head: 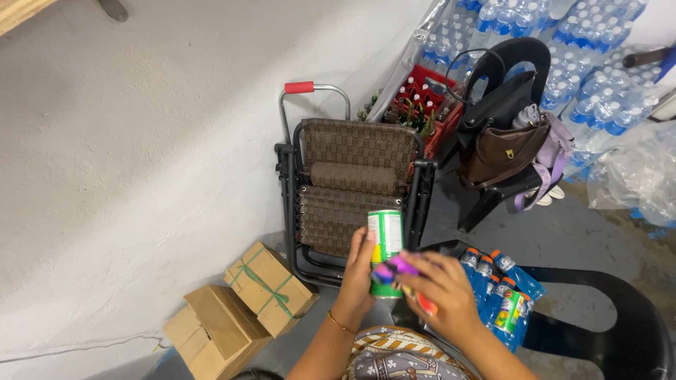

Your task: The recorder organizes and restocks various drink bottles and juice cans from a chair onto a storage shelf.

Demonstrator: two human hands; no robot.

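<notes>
Head view looks down at my two hands close together in front of my lap. My left hand wraps around a green can with a white and yellow label, fingers curled around its left side, holding it upright. My right hand is clenched on a small purple and pink tool, pressed against the lower front of the can; the tool is blurred, so I cannot tell what kind it is. A thin gold bracelet sits on my left wrist.

Just right of my hands, a shrink-wrapped pack of blue bottles with orange caps rests on a black plastic chair. Beyond the can stands a folded brown patterned lounge chair against the grey wall, with a red-handled cart frame behind it. Two tied cardboard boxes lie on the floor to the left. Farther back, a second black chair carries a brown handbag, beside a red crate of bottles and stacked packs of water bottles.
</notes>
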